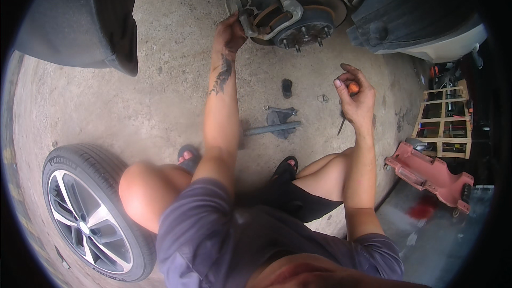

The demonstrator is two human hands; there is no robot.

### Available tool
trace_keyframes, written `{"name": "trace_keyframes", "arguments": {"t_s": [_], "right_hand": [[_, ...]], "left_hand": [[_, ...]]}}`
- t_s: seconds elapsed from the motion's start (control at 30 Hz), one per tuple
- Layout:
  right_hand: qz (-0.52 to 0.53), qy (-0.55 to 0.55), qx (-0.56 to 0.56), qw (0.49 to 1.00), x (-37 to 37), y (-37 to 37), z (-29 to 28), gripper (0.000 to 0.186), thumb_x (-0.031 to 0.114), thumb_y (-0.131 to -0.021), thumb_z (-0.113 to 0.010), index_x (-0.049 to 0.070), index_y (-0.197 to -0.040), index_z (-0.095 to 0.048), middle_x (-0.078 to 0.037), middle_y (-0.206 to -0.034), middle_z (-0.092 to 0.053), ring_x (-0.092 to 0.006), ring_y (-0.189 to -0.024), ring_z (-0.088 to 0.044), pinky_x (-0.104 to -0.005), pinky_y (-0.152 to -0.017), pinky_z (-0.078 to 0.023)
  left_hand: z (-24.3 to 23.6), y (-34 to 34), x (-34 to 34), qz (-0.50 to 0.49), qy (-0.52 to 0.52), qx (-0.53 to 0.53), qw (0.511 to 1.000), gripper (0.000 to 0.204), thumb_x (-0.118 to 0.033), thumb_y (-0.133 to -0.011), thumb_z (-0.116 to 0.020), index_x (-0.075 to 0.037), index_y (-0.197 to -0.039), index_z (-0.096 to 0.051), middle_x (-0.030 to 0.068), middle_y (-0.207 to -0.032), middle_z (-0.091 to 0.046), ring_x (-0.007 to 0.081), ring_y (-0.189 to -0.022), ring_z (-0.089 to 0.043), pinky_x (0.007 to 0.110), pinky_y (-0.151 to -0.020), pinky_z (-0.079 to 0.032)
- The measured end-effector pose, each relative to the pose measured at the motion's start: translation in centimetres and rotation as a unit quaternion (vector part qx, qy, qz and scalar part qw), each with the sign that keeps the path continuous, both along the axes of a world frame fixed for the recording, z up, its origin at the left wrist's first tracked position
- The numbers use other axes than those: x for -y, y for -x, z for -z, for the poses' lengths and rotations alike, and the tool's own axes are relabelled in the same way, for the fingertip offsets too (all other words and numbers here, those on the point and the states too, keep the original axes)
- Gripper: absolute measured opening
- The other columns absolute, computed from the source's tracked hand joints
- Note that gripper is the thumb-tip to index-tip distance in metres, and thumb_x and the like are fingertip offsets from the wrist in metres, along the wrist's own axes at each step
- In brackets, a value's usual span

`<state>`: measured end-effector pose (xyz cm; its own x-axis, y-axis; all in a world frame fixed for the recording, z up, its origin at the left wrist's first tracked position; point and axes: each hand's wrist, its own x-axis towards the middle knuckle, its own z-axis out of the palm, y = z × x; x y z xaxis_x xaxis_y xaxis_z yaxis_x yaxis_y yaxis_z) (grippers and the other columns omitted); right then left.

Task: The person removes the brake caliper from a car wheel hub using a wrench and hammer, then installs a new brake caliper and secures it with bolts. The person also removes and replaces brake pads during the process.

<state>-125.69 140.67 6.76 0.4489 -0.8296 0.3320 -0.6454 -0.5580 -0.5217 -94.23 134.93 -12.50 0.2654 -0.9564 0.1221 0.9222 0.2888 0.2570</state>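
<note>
At the far middle, a brake disc hub (304, 36) with wheel studs sits exposed under the car. My left hand (231, 33) is closed around the left end of the brake caliper (290, 8); part of its fingers is hidden behind the metal. My right hand (356, 96), held over the floor to the right, grips a screwdriver with an orange handle (353, 88); its thin dark shaft points down. Between my arms lie a dark brake pad (287, 88), a small metal clip (322, 98), a wrench (292, 111), a dark cloth (280, 118) and a long metal bar (266, 128).
A wheel with its tyre (55, 163) rests beside my left knee. Dark bumper or fender parts flank the hub, one at left (80, 16), one at right (410, 10). A red creeper-like board (426, 173) and a wooden rack (447, 120) stand at right.
</note>
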Motion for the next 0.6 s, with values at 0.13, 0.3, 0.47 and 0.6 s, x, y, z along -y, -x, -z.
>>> {"name": "trace_keyframes", "arguments": {"t_s": [0.13,0.3,0.47,0.6], "right_hand": [[-0.007,0.007,-0.003,1.000,-0.1,0.1,0.2,0.036,0.010,-0.079,-0.072,0.002,-0.113,-0.063,-0.007,-0.081,-0.067,-0.0144,-0.070,-0.062,-0.0281,-0.069,-0.049],[-0.004,-0.002,-0.005,1.000,-0.5,-0.1,0.1,0.035,0.009,-0.079,-0.072,0.002,-0.113,-0.063,-0.007,-0.081,-0.067,-0.0152,-0.070,-0.062,-0.0282,-0.069,-0.049],[-0.008,0.017,-0.011,1.000,-0.5,-0.2,-0.1,0.035,0.009,-0.079,-0.072,0.001,-0.112,-0.064,-0.007,-0.080,-0.067,-0.0153,-0.070,-0.062,-0.0278,-0.069,-0.049],[0.002,0.004,-0.008,1.000,-0.7,0.1,-0.1,0.035,0.009,-0.079,-0.072,0.002,-0.112,-0.064,-0.007,-0.081,-0.067,-0.0157,-0.071,-0.062,-0.0283,-0.070,-0.049]], "left_hand": [[-1.5,-0.3,-0.4,0.003,-0.039,-0.037,0.999,0.032,-0.016,-0.098,-0.044,0.007,-0.119,-0.051,0.0165,-0.106,-0.063,0.0286,-0.098,-0.061,0.039,-0.091,-0.046],[-0.4,-2.0,0.8,-0.049,-0.108,0.099,0.988,0.033,-0.020,-0.099,-0.047,0.008,-0.114,-0.053,0.0155,-0.102,-0.063,0.0264,-0.090,-0.061,0.037,-0.083,-0.047],[-0.3,-1.7,0.7,-0.012,-0.056,0.067,0.996,0.033,-0.021,-0.099,-0.048,0.007,-0.114,-0.054,0.0157,-0.106,-0.063,0.0256,-0.092,-0.061,0.037,-0.083,-0.046],[-1.5,-0.2,-0.5,-0.005,-0.023,0.041,0.999,0.032,-0.022,-0.099,-0.047,0.003,-0.118,-0.054,0.0148,-0.109,-0.063,0.0255,-0.095,-0.060,0.040,-0.089,-0.044]]}}
